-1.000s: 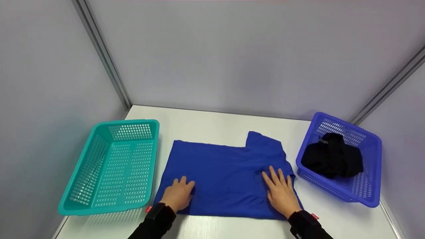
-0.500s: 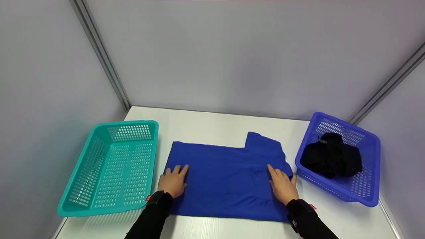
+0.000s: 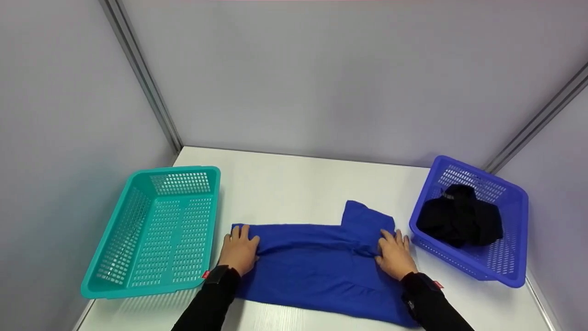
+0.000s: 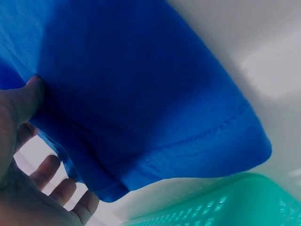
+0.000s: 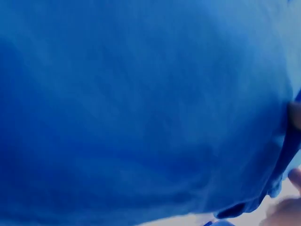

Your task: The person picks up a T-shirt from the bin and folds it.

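Note:
A blue T-shirt [image 3: 312, 280] lies doubled over on the white table, one short sleeve [image 3: 363, 214] pointing away at the far right. At its left end my left hand [image 3: 239, 250] grips the cloth; the left wrist view shows the thumb [image 4: 32, 96] on the fabric and the other fingers at the hem's edge. My right hand [image 3: 396, 257] holds the shirt's right end below the sleeve, fingers bent. Blue cloth fills most of the right wrist view, with only bits of the right fingers [image 5: 295, 115] showing at its edge. A loose ridge of cloth runs between the hands.
An empty green basket [image 3: 211, 220] stands to the left, close to my left wrist. On the right is a purple-blue basket [image 3: 517, 239] with a crumpled black garment [image 3: 461, 218] inside. Grey panels [image 3: 294, 82] wall in the table [image 3: 275, 170] at the back and sides.
Both hands lay spread on the shirt earlier and now grip its ends. Its far edge and sleeve have come nearer to me, and the near right corner has slid toward me. The baskets have not moved.

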